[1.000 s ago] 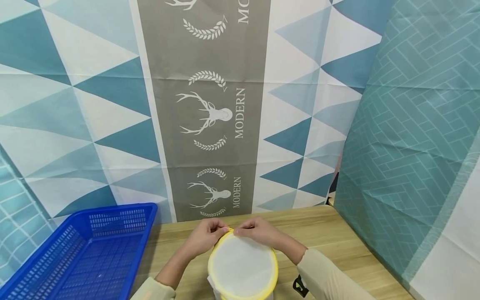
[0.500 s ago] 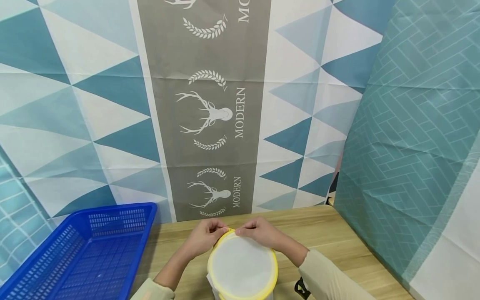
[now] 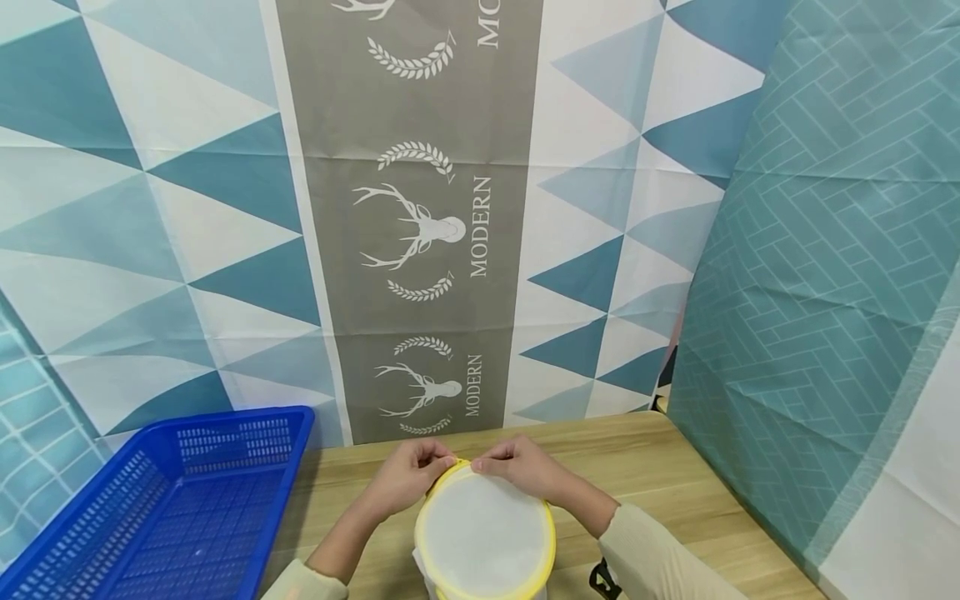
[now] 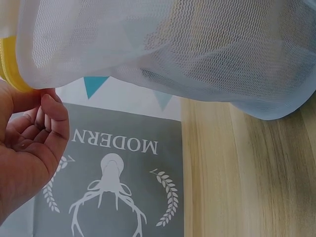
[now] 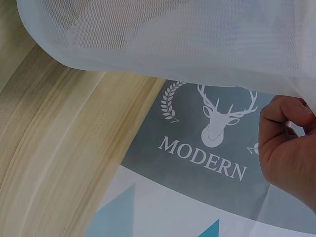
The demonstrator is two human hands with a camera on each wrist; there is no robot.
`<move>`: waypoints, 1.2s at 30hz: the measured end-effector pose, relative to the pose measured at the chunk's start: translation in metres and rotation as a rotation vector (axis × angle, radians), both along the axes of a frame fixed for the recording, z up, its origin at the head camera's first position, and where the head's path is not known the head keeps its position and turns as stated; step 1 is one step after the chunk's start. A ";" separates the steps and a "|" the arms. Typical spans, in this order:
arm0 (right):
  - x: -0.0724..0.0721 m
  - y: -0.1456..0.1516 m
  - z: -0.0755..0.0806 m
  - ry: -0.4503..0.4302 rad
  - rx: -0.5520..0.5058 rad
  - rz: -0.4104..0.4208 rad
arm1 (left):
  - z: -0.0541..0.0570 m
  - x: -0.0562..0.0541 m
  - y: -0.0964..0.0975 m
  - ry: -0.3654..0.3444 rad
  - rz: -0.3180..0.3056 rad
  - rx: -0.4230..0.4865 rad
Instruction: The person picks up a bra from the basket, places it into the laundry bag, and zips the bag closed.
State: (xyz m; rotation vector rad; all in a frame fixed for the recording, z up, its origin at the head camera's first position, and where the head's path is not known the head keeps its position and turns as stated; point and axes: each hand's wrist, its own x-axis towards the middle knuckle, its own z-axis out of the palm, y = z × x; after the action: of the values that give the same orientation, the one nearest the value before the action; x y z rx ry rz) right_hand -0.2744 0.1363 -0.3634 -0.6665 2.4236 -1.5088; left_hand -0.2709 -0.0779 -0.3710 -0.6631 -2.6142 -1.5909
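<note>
A white mesh laundry bag [image 3: 486, 529] with a round top and a yellow zipper [image 3: 552, 533] round its edge is held up over the table. At the far edge of the top, my left hand [image 3: 405, 475] pinches the yellow band between thumb and finger. Right beside it, my right hand [image 3: 527, 468] grips the same rim, thumb on the white top. The left wrist view shows the yellow band ending at the left hand's [image 4: 34, 133] fingertips, other fingers curled. In the right wrist view the mesh side [image 5: 148, 39] hangs above the right hand [image 5: 291, 140], whose fingertips are partly hidden.
A blue plastic basket [image 3: 292, 467] with slotted walls stands on the left. The wooden table [image 3: 622, 450] meets a patterned cloth [image 3: 420, 292] at the back and a green cloth [image 3: 810, 333] on the right. A small black buckle-like piece [image 3: 603, 578] lies by the right sleeve.
</note>
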 end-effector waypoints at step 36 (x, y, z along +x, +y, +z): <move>-0.001 -0.002 0.004 -0.019 0.013 0.019 | 0.003 0.002 0.003 0.003 -0.019 -0.014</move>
State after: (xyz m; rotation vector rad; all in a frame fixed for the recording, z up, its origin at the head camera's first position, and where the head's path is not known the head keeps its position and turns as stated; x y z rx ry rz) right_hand -0.2753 0.1344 -0.3593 -0.6681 2.4040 -1.4842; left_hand -0.2686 -0.0753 -0.3679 -0.6928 -2.6272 -1.5770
